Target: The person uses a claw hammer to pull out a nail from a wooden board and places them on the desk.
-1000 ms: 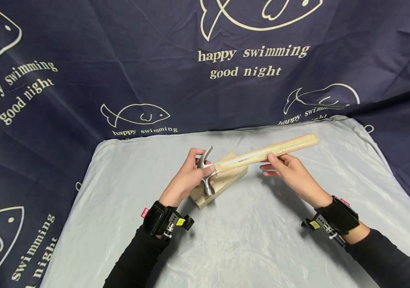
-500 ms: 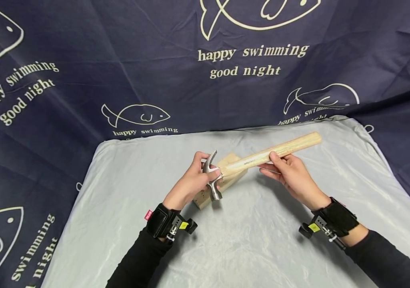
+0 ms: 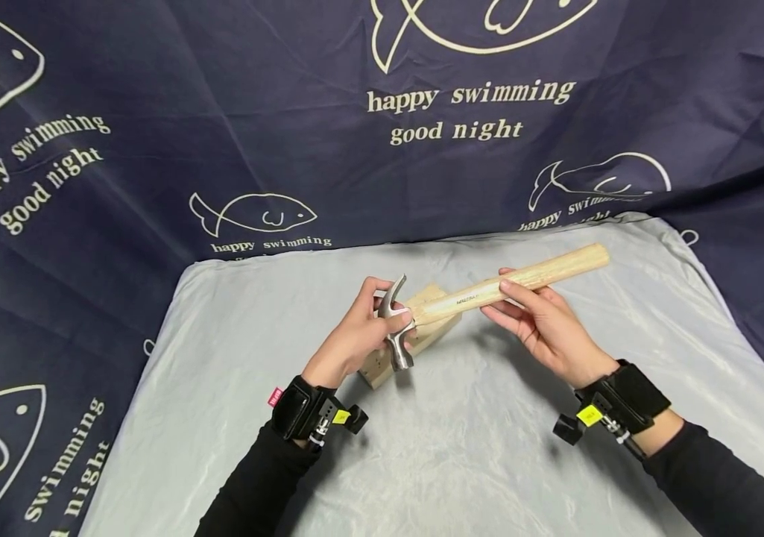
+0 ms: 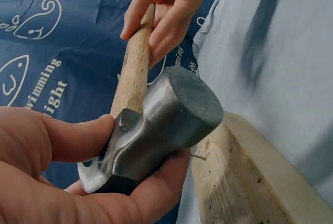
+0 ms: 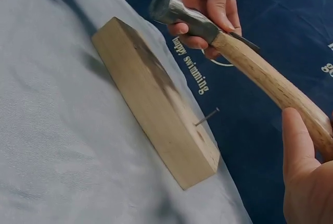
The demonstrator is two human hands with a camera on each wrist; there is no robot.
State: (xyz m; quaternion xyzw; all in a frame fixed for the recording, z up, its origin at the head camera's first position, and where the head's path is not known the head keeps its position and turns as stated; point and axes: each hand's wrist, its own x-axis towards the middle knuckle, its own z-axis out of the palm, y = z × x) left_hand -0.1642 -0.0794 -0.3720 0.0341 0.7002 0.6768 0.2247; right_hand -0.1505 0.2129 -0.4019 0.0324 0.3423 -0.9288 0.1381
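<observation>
A claw hammer [image 3: 462,300] with a steel head and a pale wooden handle is held level above the table by both hands. My left hand [image 3: 353,337] pinches its head between thumb and fingers, the claw pointing away and the striking face towards me. Around the middle of the handle, my right hand [image 3: 552,328] grips with the thumb on top and fingers beneath and behind. Below the hammer lies a wooden block [image 5: 151,114], partly covered by it in the head view. A thin nail [image 5: 209,115] stands up out of the block near one end.
A light grey cloth [image 3: 462,447] covers the table. Dark blue curtains [image 3: 274,127] printed with fish and lettering hang close behind the table's far edge and at its sides.
The hammer and my left hand have shifted slightly to the right. My right hand has closed further round the handle, with a fingertip now showing over its far side.
</observation>
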